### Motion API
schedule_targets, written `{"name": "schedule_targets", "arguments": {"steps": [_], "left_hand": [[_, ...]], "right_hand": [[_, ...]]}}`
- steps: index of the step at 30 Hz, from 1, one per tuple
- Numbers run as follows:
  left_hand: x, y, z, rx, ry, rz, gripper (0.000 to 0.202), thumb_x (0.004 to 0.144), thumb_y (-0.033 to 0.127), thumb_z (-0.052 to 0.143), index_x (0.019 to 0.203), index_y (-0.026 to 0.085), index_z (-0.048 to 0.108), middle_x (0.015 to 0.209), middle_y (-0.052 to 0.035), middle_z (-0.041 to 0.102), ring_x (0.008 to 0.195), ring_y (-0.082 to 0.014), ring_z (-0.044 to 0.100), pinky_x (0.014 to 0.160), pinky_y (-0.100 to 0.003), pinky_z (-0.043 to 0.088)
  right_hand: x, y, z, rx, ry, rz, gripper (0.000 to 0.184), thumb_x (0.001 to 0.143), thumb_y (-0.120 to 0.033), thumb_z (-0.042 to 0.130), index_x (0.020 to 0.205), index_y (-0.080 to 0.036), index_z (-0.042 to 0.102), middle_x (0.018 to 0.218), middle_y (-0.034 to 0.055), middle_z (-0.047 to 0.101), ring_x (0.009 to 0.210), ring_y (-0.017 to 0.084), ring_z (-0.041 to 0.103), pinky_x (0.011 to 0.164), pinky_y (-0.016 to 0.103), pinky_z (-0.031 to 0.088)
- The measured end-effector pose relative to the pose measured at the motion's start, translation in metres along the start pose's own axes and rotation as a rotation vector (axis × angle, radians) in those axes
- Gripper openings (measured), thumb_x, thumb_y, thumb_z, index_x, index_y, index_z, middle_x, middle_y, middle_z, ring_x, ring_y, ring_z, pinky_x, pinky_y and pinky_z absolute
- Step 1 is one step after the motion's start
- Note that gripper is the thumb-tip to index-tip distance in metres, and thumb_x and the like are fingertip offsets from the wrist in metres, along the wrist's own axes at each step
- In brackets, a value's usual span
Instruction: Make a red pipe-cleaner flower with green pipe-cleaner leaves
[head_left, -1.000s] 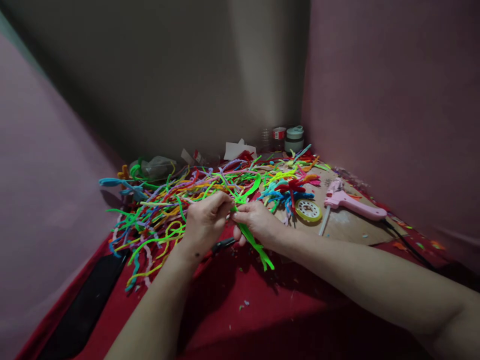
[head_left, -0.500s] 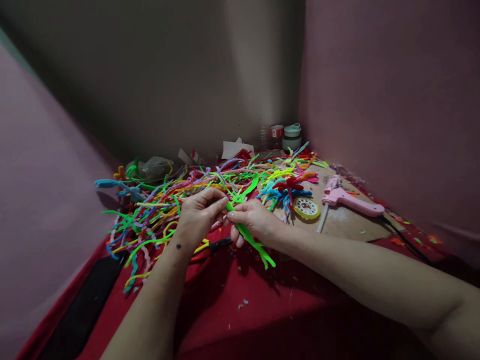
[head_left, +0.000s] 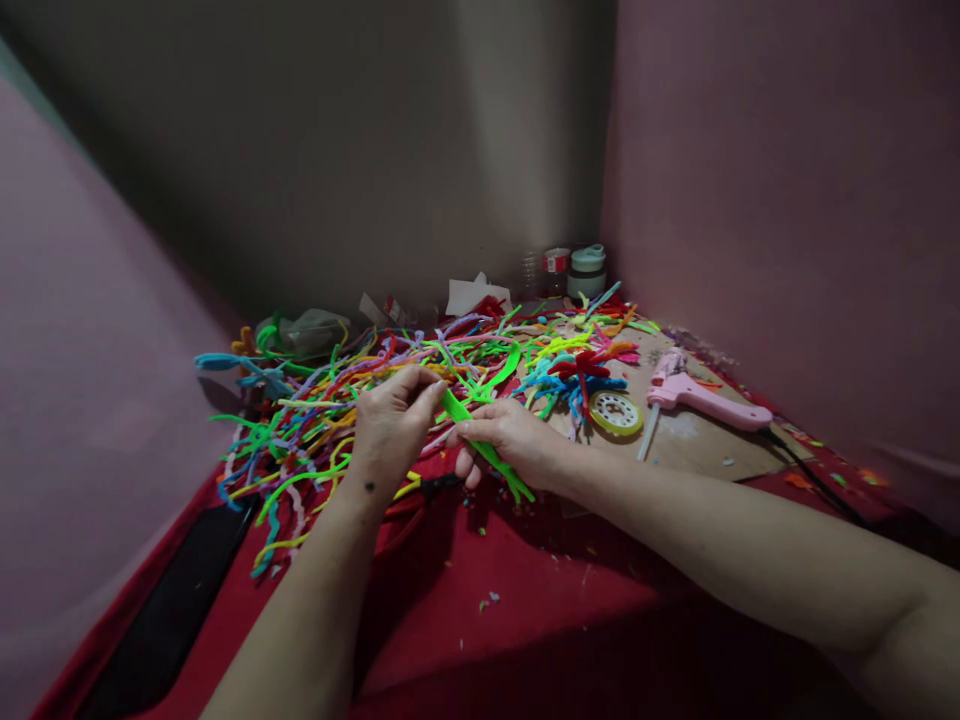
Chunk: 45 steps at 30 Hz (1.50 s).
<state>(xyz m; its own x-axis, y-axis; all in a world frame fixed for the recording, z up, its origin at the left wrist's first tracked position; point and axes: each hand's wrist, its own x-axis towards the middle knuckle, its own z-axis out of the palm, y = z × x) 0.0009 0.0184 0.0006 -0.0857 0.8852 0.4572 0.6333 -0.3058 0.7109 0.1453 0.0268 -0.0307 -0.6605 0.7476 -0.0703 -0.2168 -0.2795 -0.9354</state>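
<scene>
A bright green bundle of pipe cleaners slants between my hands, its loose ends pointing down to the right. My right hand is closed round the middle of it, thumb on top. My left hand pinches at the bundle's upper end, thumb against forefinger; part of that grip is hidden. Just behind the hands lies a bent green pipe-cleaner piece. A big heap of mixed-colour pipe cleaners spreads beyond and to the left.
On a cardboard sheet at right lie a pink glue gun and a yellow-rimmed tape roll. A lidded cup stands at the back. A black flat object lies front left on the red cloth.
My left hand has drawn slightly up and left from my right, showing more of the green bundle between them. The bundle's lower ends have shifted up and left.
</scene>
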Motion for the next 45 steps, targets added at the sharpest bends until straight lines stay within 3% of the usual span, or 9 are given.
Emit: {"name": "schedule_targets", "arguments": {"steps": [3,7,9,12,19,27,35,42,45], "left_hand": [[0.003,0.001,-0.003,-0.128,-0.008,-0.085,0.011,0.07,0.027,0.061,0.067,0.016,0.058,0.051,0.0043,0.048,0.045,-0.0072,0.041,0.042,-0.018,0.032],[0.003,0.008,-0.005,-0.375,-0.194,-0.223,0.017,0.069,0.03,0.063,0.08,0.016,0.061,0.052,0.0055,0.047,0.04,-0.0058,0.037,0.038,-0.018,0.029],[0.002,0.011,-0.005,-0.414,-0.267,-0.239,0.016,0.07,0.03,0.064,0.073,0.015,0.059,0.05,0.0057,0.045,0.04,-0.005,0.036,0.038,-0.018,0.027],[0.001,0.01,-0.005,-0.388,-0.222,-0.228,0.023,0.069,0.029,0.064,0.056,0.015,0.052,0.045,0.0064,0.04,0.038,-0.0043,0.032,0.037,-0.018,0.024],[0.004,0.005,-0.004,-0.341,-0.03,-0.222,0.02,0.067,0.028,0.066,0.058,0.015,0.054,0.044,0.007,0.038,0.038,-0.0043,0.031,0.037,-0.018,0.023],[0.003,0.001,-0.007,-0.442,-0.397,-0.351,0.024,0.067,0.031,0.068,0.06,0.014,0.052,0.047,0.005,0.045,0.039,-0.0046,0.035,0.037,-0.019,0.022],[0.008,-0.005,-0.011,-0.467,-0.197,-0.305,0.023,0.067,0.029,0.069,0.059,0.015,0.052,0.047,0.0063,0.041,0.038,-0.0043,0.034,0.038,-0.019,0.022],[0.004,-0.006,-0.008,-0.435,-0.436,-0.36,0.023,0.065,0.03,0.07,0.059,0.012,0.057,0.048,0.0036,0.046,0.039,-0.0049,0.038,0.039,-0.02,0.024],[0.003,-0.006,-0.005,-0.416,-0.407,-0.39,0.027,0.064,0.032,0.07,0.054,0.012,0.054,0.045,0.0037,0.046,0.037,-0.0044,0.036,0.038,-0.02,0.023]], "right_hand": [[0.0,0.002,0.0,-0.005,0.001,0.005,0.018,0.078,-0.014,0.044,0.067,-0.01,0.058,0.045,0.0013,0.059,0.034,0.011,0.053,0.039,0.021,0.041],[0.0,0.002,-0.001,-0.011,-0.007,-0.004,0.02,0.08,-0.016,0.043,0.065,-0.011,0.056,0.043,0.0011,0.058,0.033,0.011,0.052,0.039,0.021,0.041],[0.0,0.002,-0.002,-0.001,-0.016,0.003,0.021,0.081,-0.016,0.043,0.065,-0.012,0.055,0.043,0.0011,0.057,0.033,0.012,0.052,0.038,0.021,0.041],[0.0,0.002,-0.001,0.023,-0.029,0.009,0.019,0.081,-0.016,0.043,0.068,-0.011,0.056,0.044,0.0014,0.059,0.034,0.011,0.053,0.039,0.02,0.042],[-0.002,0.003,0.004,0.014,-0.004,0.05,0.023,0.083,-0.014,0.04,0.066,-0.011,0.054,0.04,0.0017,0.057,0.031,0.011,0.051,0.036,0.02,0.04],[0.002,0.006,0.0,0.064,-0.027,0.01,0.02,0.083,-0.016,0.041,0.07,-0.01,0.055,0.044,0.0018,0.058,0.033,0.012,0.054,0.038,0.021,0.042],[-0.002,0.006,0.001,0.076,-0.051,-0.011,0.013,0.079,-0.016,0.049,0.075,-0.009,0.059,0.056,0.0054,0.065,0.044,0.012,0.059,0.049,0.023,0.047],[0.002,0.006,0.002,0.056,-0.002,-0.092,0.018,0.081,-0.019,0.047,0.07,-0.009,0.058,0.053,0.0041,0.063,0.043,0.011,0.057,0.049,0.023,0.047],[0.003,0.007,0.002,0.069,0.006,-0.092,0.018,0.081,-0.018,0.047,0.069,-0.009,0.058,0.053,0.0043,0.063,0.044,0.012,0.058,0.05,0.024,0.048]]}}
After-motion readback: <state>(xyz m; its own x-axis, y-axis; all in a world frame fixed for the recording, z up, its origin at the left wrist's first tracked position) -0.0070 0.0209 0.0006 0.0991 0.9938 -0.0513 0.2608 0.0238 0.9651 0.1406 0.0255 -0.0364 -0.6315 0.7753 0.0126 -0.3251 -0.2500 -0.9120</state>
